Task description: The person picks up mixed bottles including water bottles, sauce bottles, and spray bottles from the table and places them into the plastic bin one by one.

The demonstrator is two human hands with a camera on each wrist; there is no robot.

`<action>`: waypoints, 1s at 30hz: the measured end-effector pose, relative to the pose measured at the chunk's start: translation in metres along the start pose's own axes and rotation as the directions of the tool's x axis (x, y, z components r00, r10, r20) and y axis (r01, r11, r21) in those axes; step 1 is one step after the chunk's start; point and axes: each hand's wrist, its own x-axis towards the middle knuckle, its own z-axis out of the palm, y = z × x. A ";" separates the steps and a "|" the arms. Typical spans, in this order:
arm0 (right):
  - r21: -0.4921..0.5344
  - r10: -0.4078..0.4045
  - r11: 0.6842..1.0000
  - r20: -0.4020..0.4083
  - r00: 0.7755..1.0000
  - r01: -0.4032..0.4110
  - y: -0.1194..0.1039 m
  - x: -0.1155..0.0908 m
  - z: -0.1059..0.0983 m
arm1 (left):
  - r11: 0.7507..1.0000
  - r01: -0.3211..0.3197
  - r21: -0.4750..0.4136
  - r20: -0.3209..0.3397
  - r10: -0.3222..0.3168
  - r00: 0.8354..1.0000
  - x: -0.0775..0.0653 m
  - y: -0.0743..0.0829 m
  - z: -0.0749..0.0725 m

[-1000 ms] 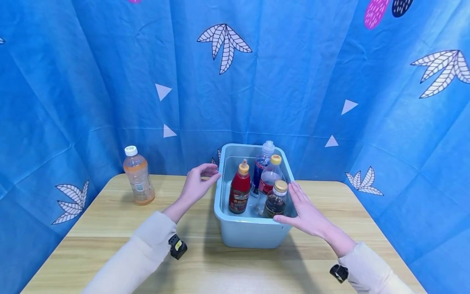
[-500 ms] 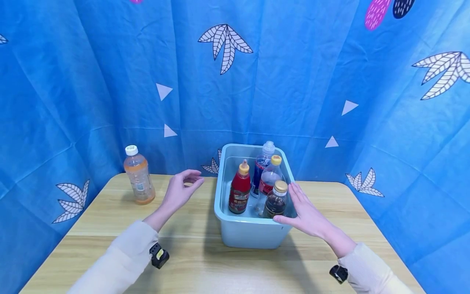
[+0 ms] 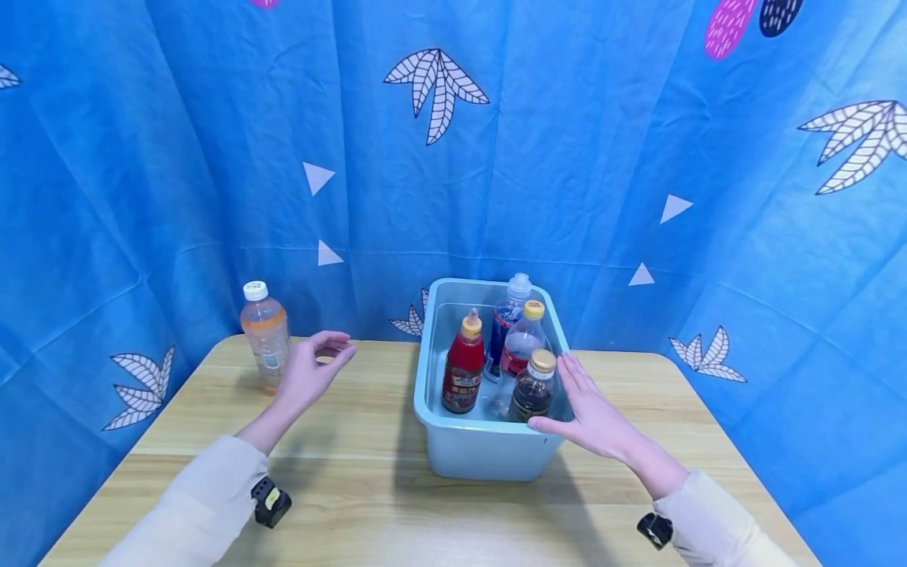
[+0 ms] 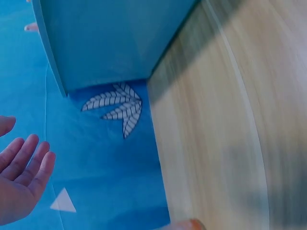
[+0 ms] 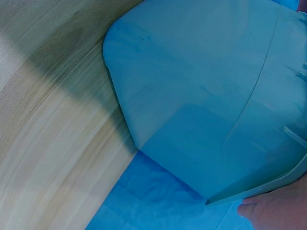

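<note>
My left hand (image 3: 312, 374) is above the table, left of the tub, fingers bent and nothing held. An upright bottle (image 3: 265, 331) with a white cap and orange bands stands just beyond it, its lower right side partly covered by the hand. In the left wrist view, the left hand (image 4: 21, 177) appears at the left edge. My right hand (image 3: 591, 417) rests on the right front rim of a light blue plastic tub (image 3: 485, 453), fingers straight and thumb at the front rim. The right wrist view shows this hand (image 5: 283, 206) at the tub's rim.
Inside the tub stand a red sauce bottle (image 3: 463, 374), a dark bottle with a gold cap (image 3: 531, 394), a clear yellow-capped bottle (image 3: 522, 339) and a blue bottle (image 3: 501, 319). A blue patterned curtain (image 3: 453, 197) surrounds the wooden table (image 3: 368, 488).
My left hand has moved leftward, away from the tub's left rim and toward the white-capped bottle. The right hand and the tub have stayed in place.
</note>
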 end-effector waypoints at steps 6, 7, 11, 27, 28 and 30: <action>0.007 0.003 1.000 0.000 1.000 -0.003 -0.001 -0.001 0.000 | 0.998 0.018 0.058 -0.029 -0.016 0.999 -0.002 -0.012 -0.018; 0.007 0.004 1.000 0.000 1.000 -0.004 -0.001 -0.001 0.000 | 0.997 0.022 0.069 -0.036 -0.019 0.999 -0.002 -0.014 -0.021; 0.006 0.008 1.000 0.001 1.000 -0.008 -0.002 -0.001 0.000 | 0.994 0.022 0.105 -0.075 -0.014 0.997 -0.004 -0.020 -0.032; 0.004 0.004 1.000 -0.002 1.000 -0.004 -0.002 -0.001 0.000 | 0.976 0.107 0.187 -0.263 -0.056 0.963 0.002 -0.033 -0.072; 0.005 0.004 1.000 -0.001 1.000 -0.004 -0.002 -0.001 0.000 | 0.974 0.123 0.189 -0.275 -0.068 0.959 0.003 -0.034 -0.075; 0.007 0.004 1.000 0.000 1.000 -0.004 -0.002 -0.002 0.000 | 0.969 0.157 0.192 -0.291 -0.097 0.952 0.005 -0.034 -0.079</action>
